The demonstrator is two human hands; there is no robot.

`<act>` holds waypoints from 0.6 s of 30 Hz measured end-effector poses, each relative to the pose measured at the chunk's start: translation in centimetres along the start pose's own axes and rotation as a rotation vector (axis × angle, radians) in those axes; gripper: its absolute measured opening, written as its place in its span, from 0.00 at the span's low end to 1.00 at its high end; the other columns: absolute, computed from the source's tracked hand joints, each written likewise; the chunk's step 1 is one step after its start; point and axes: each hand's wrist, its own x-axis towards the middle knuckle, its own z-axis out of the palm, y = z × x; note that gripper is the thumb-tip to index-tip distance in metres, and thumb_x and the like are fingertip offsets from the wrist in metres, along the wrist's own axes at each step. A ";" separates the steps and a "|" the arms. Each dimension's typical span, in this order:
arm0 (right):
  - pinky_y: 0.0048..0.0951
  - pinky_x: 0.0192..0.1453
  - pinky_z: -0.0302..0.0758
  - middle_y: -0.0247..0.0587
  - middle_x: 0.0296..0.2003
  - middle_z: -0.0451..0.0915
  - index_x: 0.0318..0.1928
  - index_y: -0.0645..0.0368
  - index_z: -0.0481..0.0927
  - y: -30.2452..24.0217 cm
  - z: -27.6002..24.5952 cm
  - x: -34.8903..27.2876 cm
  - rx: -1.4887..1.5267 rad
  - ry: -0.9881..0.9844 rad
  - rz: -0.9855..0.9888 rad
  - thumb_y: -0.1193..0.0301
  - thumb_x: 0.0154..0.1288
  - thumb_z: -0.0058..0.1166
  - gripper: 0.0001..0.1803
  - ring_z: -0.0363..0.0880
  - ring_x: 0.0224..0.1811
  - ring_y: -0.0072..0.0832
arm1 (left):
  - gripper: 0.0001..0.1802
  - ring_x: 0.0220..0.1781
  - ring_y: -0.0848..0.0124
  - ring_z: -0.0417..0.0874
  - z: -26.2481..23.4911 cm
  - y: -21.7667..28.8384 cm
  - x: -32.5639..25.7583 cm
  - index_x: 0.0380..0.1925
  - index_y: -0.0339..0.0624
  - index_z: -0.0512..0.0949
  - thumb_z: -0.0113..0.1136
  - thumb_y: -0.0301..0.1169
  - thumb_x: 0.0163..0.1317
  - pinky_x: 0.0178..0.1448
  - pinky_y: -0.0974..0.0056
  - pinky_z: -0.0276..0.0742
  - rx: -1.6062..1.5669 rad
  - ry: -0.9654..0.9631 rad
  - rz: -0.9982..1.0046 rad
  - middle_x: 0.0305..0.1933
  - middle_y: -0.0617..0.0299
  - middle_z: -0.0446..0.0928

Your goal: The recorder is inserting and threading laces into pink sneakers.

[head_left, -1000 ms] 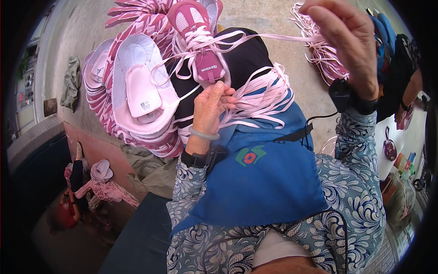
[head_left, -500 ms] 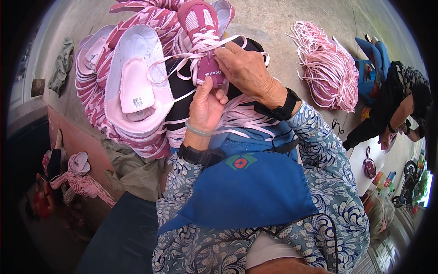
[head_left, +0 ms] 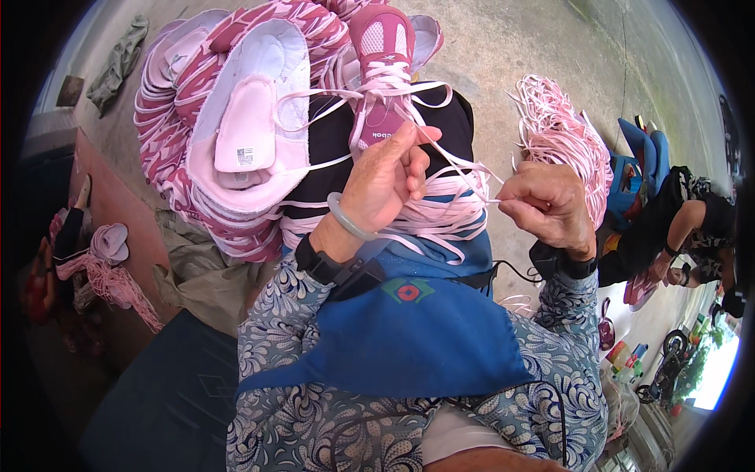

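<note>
A dark pink sneaker upper [head_left: 385, 35] with pale pink laces lies in front of me, its toe pointing away and its tongue toward me. My left hand [head_left: 377, 181] is by the tongue, thumb and forefinger closed around a pale shoelace [head_left: 454, 157], the other fingers loosely curled. Off to the right, my right hand [head_left: 550, 206] pinches the far part of that lace, which runs taut from the shoe. Another lace [head_left: 326, 164] trails left from the shoe. A bundle of pale pink laces [head_left: 448, 206] lies across my lap, below the shoe.
Stacked pink uppers [head_left: 206, 177] stand close on the left, a pale insole-like piece [head_left: 245, 130] in the top one. A heap of pink laces and uppers [head_left: 562, 130] sits on the concrete floor at right. Other people [head_left: 680, 228] work at the right and far left.
My right hand has moved from the shoe's tongue out to the right and toward me, drawing the lace out. My left hand has shifted slightly right, and the view has turned a little.
</note>
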 end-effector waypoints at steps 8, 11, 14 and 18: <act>0.21 0.29 0.65 0.30 0.25 0.73 0.34 0.65 0.77 3.2 0.9 1.7 0.273 0.247 0.302 0.61 0.65 0.49 0.17 0.67 0.26 0.17 | 0.15 0.17 0.81 0.66 4.5 -2.9 2.2 0.28 0.37 0.76 0.46 0.36 0.66 0.23 0.74 0.62 0.706 -0.254 0.038 0.15 0.68 0.67; 0.21 0.28 0.65 0.31 0.24 0.73 0.34 0.66 0.77 5.3 2.0 3.5 0.181 0.129 0.238 0.61 0.64 0.50 0.17 0.67 0.26 0.17 | 0.16 0.18 0.77 0.69 6.7 -5.5 2.2 0.26 0.37 0.76 0.46 0.36 0.64 0.26 0.70 0.65 0.885 -0.479 0.114 0.17 0.64 0.70; 0.21 0.33 0.68 0.32 0.25 0.74 0.35 0.64 0.77 4.6 3.4 4.7 0.168 0.010 0.268 0.61 0.64 0.51 0.16 0.69 0.28 0.18 | 0.15 0.19 0.73 0.71 5.4 -7.1 2.4 0.27 0.38 0.77 0.45 0.36 0.62 0.30 0.68 0.68 1.175 -0.500 0.423 0.18 0.61 0.70; 0.20 0.28 0.66 0.30 0.22 0.73 0.36 0.63 0.78 6.0 5.3 5.3 0.314 -0.113 0.245 0.63 0.64 0.52 0.14 0.67 0.24 0.17 | 0.16 0.25 0.66 0.77 5.6 -5.6 1.1 0.23 0.38 0.77 0.48 0.39 0.59 0.34 0.62 0.71 1.031 -0.483 0.063 0.21 0.57 0.76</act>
